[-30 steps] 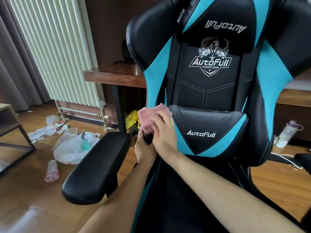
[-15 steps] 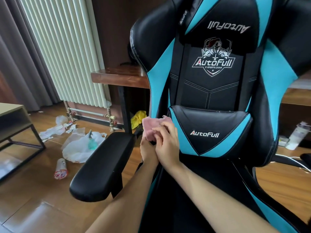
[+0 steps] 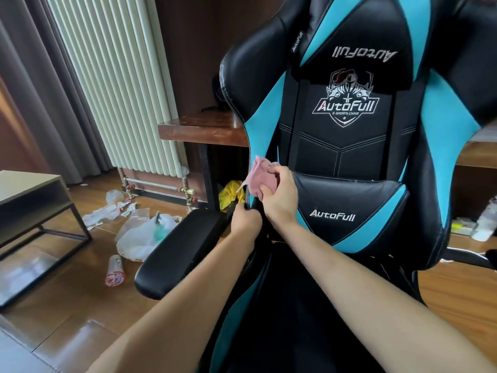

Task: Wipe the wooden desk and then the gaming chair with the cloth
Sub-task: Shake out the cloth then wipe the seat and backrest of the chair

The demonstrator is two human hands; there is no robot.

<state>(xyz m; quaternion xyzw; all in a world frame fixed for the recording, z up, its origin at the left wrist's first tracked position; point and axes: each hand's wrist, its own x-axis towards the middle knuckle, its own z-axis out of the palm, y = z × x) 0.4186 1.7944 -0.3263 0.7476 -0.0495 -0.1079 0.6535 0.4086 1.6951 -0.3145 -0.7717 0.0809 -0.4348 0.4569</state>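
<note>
The work is now on the gaming chair (image 3: 347, 157), so the wooden worktop (image 3: 204, 130) behind it has probably had its turn (nothing on its bare corner proves this either way). The pink cloth (image 3: 262, 176) is bunched against the blue strip at the backrest's lower edge, just beside the lumbar cushion (image 3: 349, 208). The right hand (image 3: 279, 200) holds it there, its grip pinching the cloth between thumb and curled fingers. The left hand (image 3: 246, 220) sits just below, against the same side edge of the backrest. Its fingers are tucked out of sight, so I cannot tell whether its grip is closed on the chair or merely resting. No surface shows wet streaks, so which parts are wiped is unclear. I judge that the seat, the armrest (image 3: 180, 254), the upper back and the far side are mostly left to do.

As for containers, a clear plastic bag (image 3: 137, 238) lies slumped on the floor with a green spray bottle (image 3: 158, 230) in or on it. A paper cup (image 3: 115, 270) lies on its side nearby, its contents not visible.
</note>
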